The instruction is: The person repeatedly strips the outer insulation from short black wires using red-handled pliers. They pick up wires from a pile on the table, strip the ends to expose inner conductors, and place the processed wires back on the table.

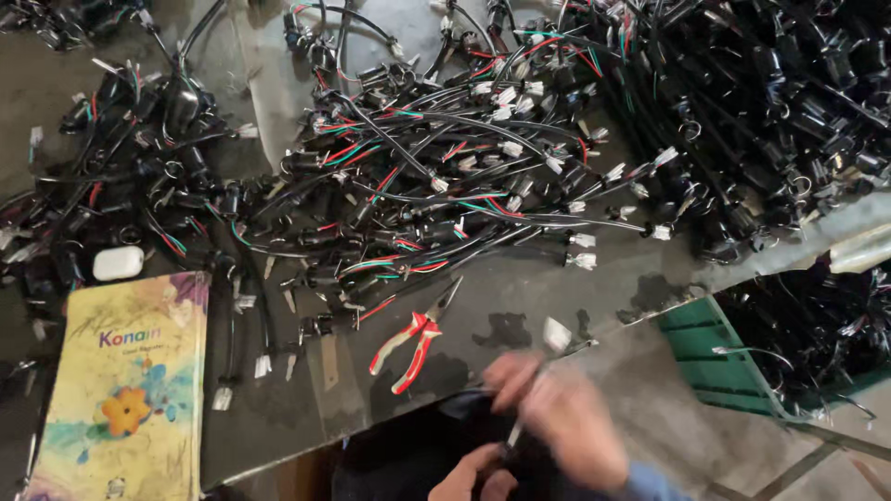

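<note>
Bare dark tabletop (520,297) forms a strip along the near edge, between the red-handled pliers (408,341) and the table's right corner; open passage there, only dark stains on it. Pliers lie in that strip's left end, jaws pointing up toward the wire pile.

Behind the strip: tangled pile of black wire harnesses (418,176) with white plugs, blocking the whole middle. Denser heap (761,111) fills the right rear, spilling to the edge.

Left near corner taken by a yellow notebook (125,390); small white case (118,263) just above it, loose wires between notebook and pliers.

Off the right edge, green crate (719,366) full of wires. Both hands, blurred, crowd the near edge
</note>
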